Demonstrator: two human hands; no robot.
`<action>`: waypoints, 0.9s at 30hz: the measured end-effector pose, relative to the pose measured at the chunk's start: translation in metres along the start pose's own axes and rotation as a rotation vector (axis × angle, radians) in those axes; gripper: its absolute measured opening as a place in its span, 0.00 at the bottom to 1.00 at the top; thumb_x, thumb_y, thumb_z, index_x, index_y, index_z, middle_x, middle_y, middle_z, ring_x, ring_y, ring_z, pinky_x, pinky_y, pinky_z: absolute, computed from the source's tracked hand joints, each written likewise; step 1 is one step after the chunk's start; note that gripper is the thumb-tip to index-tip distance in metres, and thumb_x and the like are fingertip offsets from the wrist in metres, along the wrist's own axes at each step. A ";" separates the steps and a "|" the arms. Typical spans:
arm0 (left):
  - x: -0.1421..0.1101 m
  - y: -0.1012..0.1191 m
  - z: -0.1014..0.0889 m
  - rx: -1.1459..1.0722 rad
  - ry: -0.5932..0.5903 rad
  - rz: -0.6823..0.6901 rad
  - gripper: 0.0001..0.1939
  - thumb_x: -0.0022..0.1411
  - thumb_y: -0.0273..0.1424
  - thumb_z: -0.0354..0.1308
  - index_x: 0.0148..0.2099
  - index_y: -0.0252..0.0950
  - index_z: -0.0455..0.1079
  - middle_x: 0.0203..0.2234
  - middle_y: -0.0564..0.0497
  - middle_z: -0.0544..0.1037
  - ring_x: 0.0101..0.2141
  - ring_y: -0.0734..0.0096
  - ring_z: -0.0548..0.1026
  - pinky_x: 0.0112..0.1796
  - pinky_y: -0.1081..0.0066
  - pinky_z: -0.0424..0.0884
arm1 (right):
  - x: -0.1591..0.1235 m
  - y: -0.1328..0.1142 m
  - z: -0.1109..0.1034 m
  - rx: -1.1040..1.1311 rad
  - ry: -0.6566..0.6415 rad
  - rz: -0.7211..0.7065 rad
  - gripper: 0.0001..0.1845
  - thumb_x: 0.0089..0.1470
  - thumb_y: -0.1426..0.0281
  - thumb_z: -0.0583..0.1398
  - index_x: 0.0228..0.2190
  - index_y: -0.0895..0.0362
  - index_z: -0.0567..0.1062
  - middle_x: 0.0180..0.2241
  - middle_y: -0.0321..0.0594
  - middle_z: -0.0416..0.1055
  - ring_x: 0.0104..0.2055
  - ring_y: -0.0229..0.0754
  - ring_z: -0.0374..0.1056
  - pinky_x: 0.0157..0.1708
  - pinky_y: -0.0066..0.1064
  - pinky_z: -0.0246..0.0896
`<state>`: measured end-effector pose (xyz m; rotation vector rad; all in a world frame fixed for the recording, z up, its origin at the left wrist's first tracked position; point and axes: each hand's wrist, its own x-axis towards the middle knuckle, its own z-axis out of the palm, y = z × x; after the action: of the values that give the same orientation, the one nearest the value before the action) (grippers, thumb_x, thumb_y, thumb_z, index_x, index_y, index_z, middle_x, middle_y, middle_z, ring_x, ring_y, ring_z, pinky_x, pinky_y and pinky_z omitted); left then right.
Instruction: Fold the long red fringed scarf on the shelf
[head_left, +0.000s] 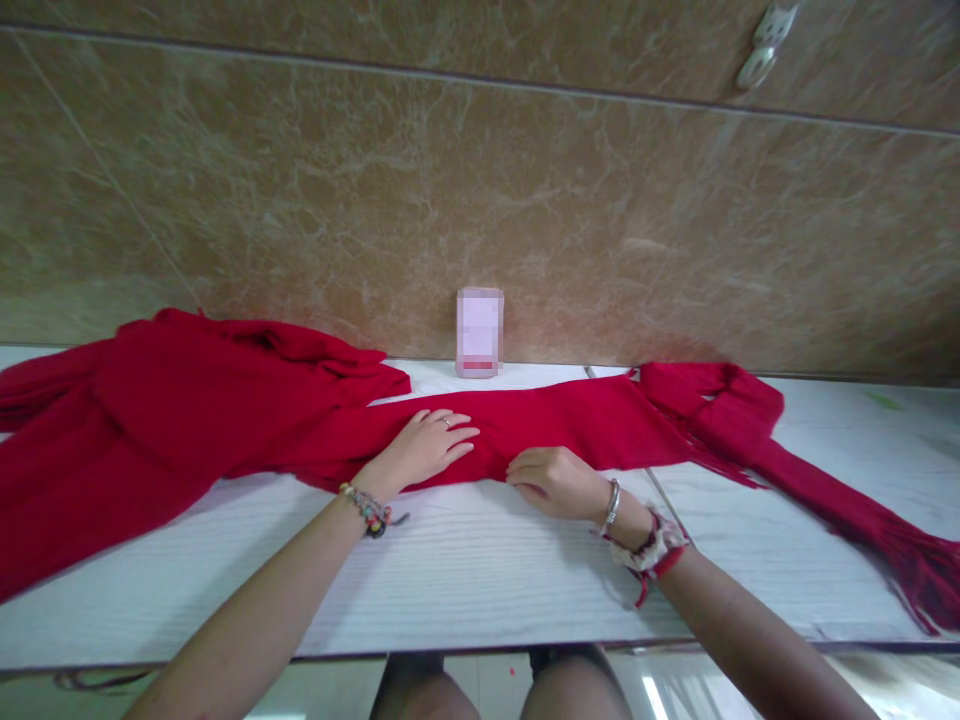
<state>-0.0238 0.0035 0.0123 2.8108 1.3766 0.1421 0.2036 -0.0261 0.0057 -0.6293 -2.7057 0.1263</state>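
Observation:
A red fringed scarf (pixel 585 420) lies stretched lengthwise on the white table. My left hand (pixel 429 445) rests on its middle, palm down with fingers extended and slightly apart. At the near edge, my right hand (pixel 559 482) has its fingers drawn together in a pinch on the fabric. A large heap of red cloth (pixel 187 400) spreads to the left, overlapping the scarf's end; whether it is one piece with the scarf I cannot tell. More red fabric (pixel 731 405) is bunched at the right, with a narrow strip trailing to a fringed end (pixel 926 575).
The white wood-grain table (pixel 450 580) meets a brown marbled wall (pixel 300 200). A phone-like object (pixel 480 335), its face blurred, leans upright against the wall. A small white hook (pixel 766 45) is fixed high on the right. A green scrap (pixel 883 401) lies at the far right.

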 end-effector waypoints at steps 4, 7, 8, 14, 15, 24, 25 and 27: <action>-0.001 0.007 0.001 0.083 0.007 -0.124 0.21 0.65 0.38 0.42 0.58 0.42 0.58 0.58 0.46 0.58 0.56 0.57 0.56 0.52 0.57 0.53 | 0.000 -0.001 -0.001 -0.024 -0.010 -0.010 0.12 0.51 0.77 0.50 0.30 0.60 0.74 0.31 0.45 0.74 0.34 0.39 0.69 0.34 0.29 0.64; 0.002 0.014 0.004 -0.004 -0.055 0.118 0.20 0.66 0.37 0.40 0.59 0.48 0.55 0.60 0.54 0.53 0.59 0.65 0.48 0.55 0.60 0.47 | -0.001 -0.001 -0.001 -0.025 -0.012 -0.003 0.12 0.50 0.78 0.51 0.30 0.59 0.73 0.32 0.46 0.74 0.33 0.39 0.69 0.34 0.29 0.64; 0.004 0.014 0.006 -0.036 -0.090 0.178 0.20 0.66 0.38 0.39 0.59 0.51 0.54 0.60 0.57 0.53 0.60 0.66 0.47 0.56 0.59 0.45 | -0.001 0.000 -0.001 -0.020 -0.008 -0.005 0.11 0.50 0.78 0.51 0.29 0.59 0.73 0.32 0.46 0.74 0.34 0.40 0.69 0.34 0.29 0.64; 0.023 -0.008 0.006 0.004 -0.152 -0.152 0.23 0.66 0.39 0.36 0.62 0.48 0.48 0.61 0.53 0.48 0.60 0.56 0.45 0.54 0.48 0.44 | -0.002 0.002 0.000 0.014 0.013 -0.009 0.11 0.48 0.79 0.52 0.29 0.59 0.73 0.33 0.45 0.75 0.35 0.39 0.69 0.37 0.30 0.64; 0.026 -0.010 0.004 0.028 -0.162 -0.251 0.23 0.65 0.39 0.37 0.62 0.47 0.48 0.61 0.51 0.48 0.60 0.53 0.46 0.54 0.47 0.44 | -0.002 0.002 0.000 0.015 0.010 -0.006 0.11 0.48 0.79 0.52 0.29 0.59 0.73 0.33 0.44 0.75 0.35 0.39 0.69 0.37 0.29 0.64; 0.043 0.028 0.006 -0.062 -0.198 -0.027 0.23 0.65 0.37 0.37 0.62 0.48 0.47 0.62 0.52 0.45 0.61 0.56 0.41 0.54 0.47 0.44 | -0.002 0.002 -0.004 0.042 -0.009 -0.007 0.11 0.48 0.79 0.52 0.29 0.59 0.73 0.32 0.44 0.74 0.35 0.39 0.68 0.37 0.29 0.64; 0.044 0.027 0.008 -0.076 -0.205 -0.022 0.23 0.65 0.38 0.36 0.62 0.48 0.47 0.62 0.52 0.45 0.61 0.57 0.42 0.54 0.47 0.44 | -0.002 0.003 -0.003 0.050 -0.010 -0.004 0.11 0.48 0.79 0.52 0.29 0.59 0.73 0.32 0.44 0.74 0.35 0.39 0.68 0.37 0.29 0.64; 0.044 0.020 0.010 -0.056 -0.187 -0.120 0.24 0.65 0.39 0.36 0.63 0.45 0.46 0.62 0.50 0.46 0.61 0.57 0.43 0.54 0.48 0.45 | -0.003 0.004 -0.002 0.072 -0.008 -0.002 0.11 0.49 0.79 0.52 0.29 0.59 0.73 0.32 0.44 0.74 0.36 0.39 0.68 0.38 0.30 0.64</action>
<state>0.0192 0.0260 0.0062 2.6102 1.4668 -0.0806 0.2084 -0.0237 0.0063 -0.6055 -2.6957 0.2255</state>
